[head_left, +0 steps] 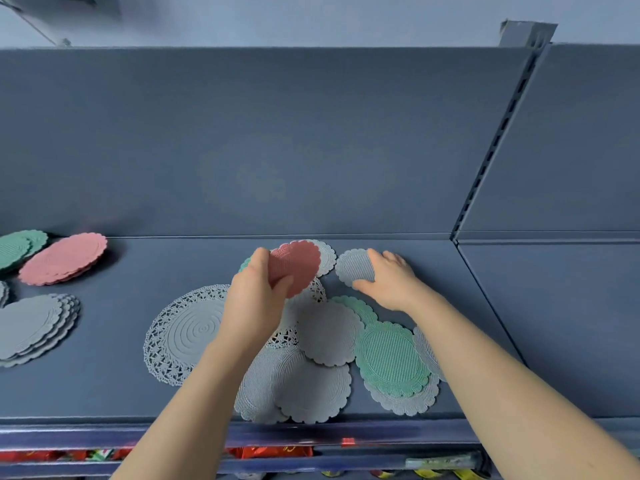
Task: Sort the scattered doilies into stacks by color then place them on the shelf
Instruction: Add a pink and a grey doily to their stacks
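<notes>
My left hand (258, 296) grips a small pink doily (298, 266) and holds it tilted above the scattered pile. My right hand (389, 282) lies over a small grey doily (353, 266) on the shelf, thumb under its near edge. Several grey doilies (327, 332) and a green doily (391, 358) overlap in the middle, beside a large lacy grey doily (183, 332). At the left sit a pink stack (62, 259), a green stack (19, 245) and a grey stack (33, 327).
The dark blue shelf (114, 386) has a back panel behind it and a slotted upright (491, 147) at the right. Another shelf bay lies beyond the upright. Red packaged goods (270, 452) show on the level below the front rail.
</notes>
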